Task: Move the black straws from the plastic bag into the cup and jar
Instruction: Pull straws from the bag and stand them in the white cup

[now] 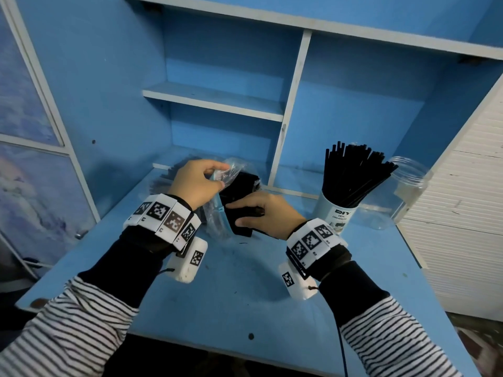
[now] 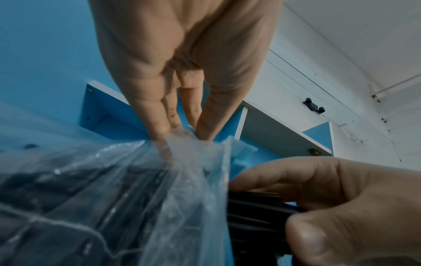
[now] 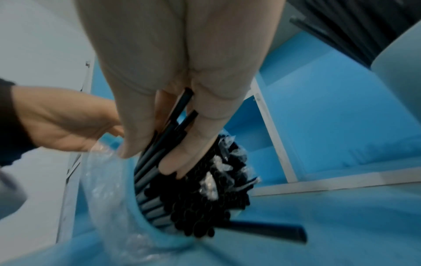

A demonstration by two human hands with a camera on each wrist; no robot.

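A clear plastic bag (image 1: pixel 217 208) with a blue zip rim lies on the blue desk, its mouth packed with black straws (image 1: pixel 239 197). My left hand (image 1: pixel 196 180) pinches the bag's upper edge (image 2: pixel 182 140) and holds the mouth up. My right hand (image 1: pixel 261 210) grips a bunch of black straws (image 3: pixel 164 144) at the bag's mouth, thumb on one side and fingers on the other. To the right, a white paper cup (image 1: pixel 334 213) marked "DIY" stands full of black straws (image 1: pixel 353 172). A clear jar (image 1: pixel 400 191) stands beside it, with nothing visible inside.
The desk (image 1: pixel 245 295) has a blue hutch with shelves (image 1: pixel 215 100) and a vertical divider (image 1: pixel 288 115) behind the bag. A white slatted panel (image 1: pixel 462 208) borders the desk's right side. One loose straw (image 3: pixel 268 230) sticks out sideways from the bag.
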